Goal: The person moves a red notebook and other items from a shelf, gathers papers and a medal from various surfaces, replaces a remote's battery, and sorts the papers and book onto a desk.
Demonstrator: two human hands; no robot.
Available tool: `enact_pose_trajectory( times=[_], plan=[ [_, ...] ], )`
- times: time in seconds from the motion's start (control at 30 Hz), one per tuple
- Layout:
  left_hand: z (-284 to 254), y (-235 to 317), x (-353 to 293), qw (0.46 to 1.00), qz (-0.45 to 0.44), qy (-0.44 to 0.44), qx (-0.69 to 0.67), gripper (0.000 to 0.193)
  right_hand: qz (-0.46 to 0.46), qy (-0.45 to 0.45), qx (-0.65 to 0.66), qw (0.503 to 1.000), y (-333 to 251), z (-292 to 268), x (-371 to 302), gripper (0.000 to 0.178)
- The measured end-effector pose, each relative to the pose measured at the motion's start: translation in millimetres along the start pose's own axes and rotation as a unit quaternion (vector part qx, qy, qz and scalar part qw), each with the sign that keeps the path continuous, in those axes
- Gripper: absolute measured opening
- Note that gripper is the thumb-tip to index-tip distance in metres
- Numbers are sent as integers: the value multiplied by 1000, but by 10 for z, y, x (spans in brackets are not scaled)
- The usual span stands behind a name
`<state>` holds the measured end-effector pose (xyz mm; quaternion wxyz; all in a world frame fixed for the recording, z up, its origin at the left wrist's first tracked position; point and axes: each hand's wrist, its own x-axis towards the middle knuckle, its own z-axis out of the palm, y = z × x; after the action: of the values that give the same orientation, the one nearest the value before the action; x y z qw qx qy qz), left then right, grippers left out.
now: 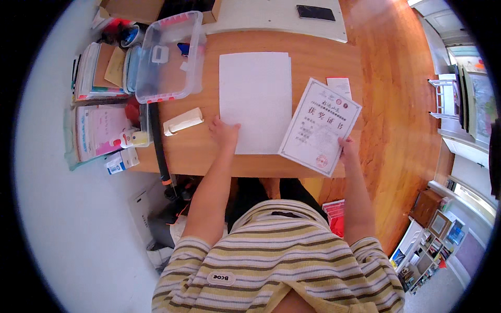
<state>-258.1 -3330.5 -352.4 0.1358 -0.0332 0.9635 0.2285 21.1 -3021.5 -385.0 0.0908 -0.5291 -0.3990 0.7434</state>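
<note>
A stack of white paper sheets (255,94) lies on the wooden table in front of me, its edges slightly out of line. My left hand (225,133) rests at the lower left edge of that stack, fingers apart and nothing gripped. Pinched at its lower right edge, a printed certificate (322,125) with a patterned border and a red round stamp is in my right hand (347,150). The certificate is tilted and its left side comes up against the paper stack. Behind its upper right corner a small red and white card (340,86) partly shows.
Left of the stack lies a cream oblong packet (182,121). A clear plastic bin (169,57) stands at the far left, beside piled books and papers (102,73). A long black bar (159,141) runs along the left side. A phone (315,13) lies on the white surface beyond.
</note>
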Motion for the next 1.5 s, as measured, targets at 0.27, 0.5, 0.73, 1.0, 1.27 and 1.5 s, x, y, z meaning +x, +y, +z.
enact_pose_trajectory(
  times=[0.27,0.5,0.73,1.0,1.27,1.5],
  plan=[
    [100,-130,-53,998,5,25,65,81,5,-80,4,997,161,689,154,23],
    [-10,-94,-168,997,25,-20,63,78,-117,-11,-285,951,35,1662,264,18],
    [-118,-168,-217,992,111,-11,51,67,-189,71,-423,884,140,1710,412,22],
    [-1826,666,1364,925,193,-63,-323,15,-170,21,-250,953,-89,1376,179,27],
    [-1161,530,3222,973,232,-3,-12,44,-109,-31,8,994,-284,2110,-448,27],
    [-961,967,3120,972,210,72,71,53,-116,1,-32,993,-429,2203,-576,25]
  ],
)
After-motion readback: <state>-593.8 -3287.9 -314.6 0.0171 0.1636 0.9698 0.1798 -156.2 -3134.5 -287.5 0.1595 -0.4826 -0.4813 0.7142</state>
